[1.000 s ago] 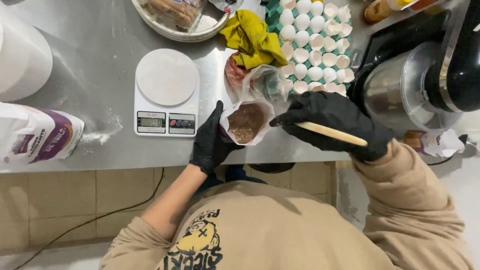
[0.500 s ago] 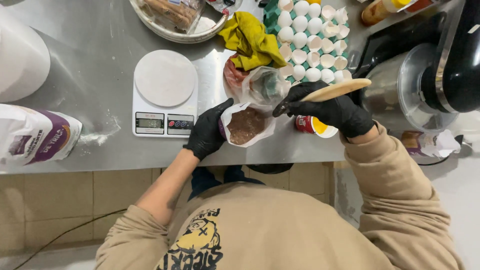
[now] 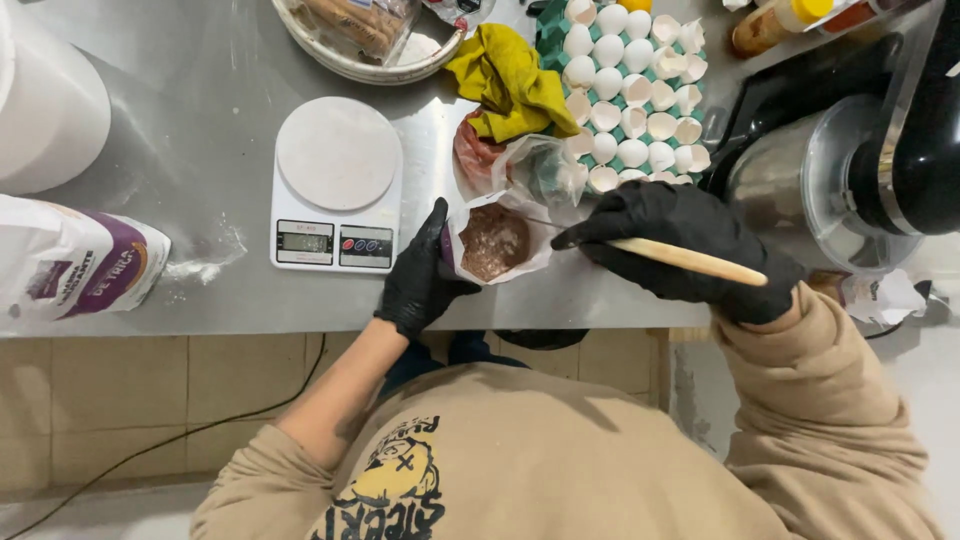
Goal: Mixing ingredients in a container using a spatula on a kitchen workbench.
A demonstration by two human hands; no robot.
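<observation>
Holding a small clear plastic bag of brown powder [image 3: 495,240] open near the front edge of the steel surface [image 3: 200,130], the black-gloved left hand [image 3: 420,275] has its grip closed on the bag's left side. The black-gloved right hand [image 3: 680,245], just right of the bag, grips a long pale wooden stick [image 3: 690,262]. The stick's long axis runs almost level, its hidden front end pointing left toward the bag's mouth; whether it touches the powder cannot be told.

Head cam, straight down; steel counter [image 3: 200,120] close below.
</observation>
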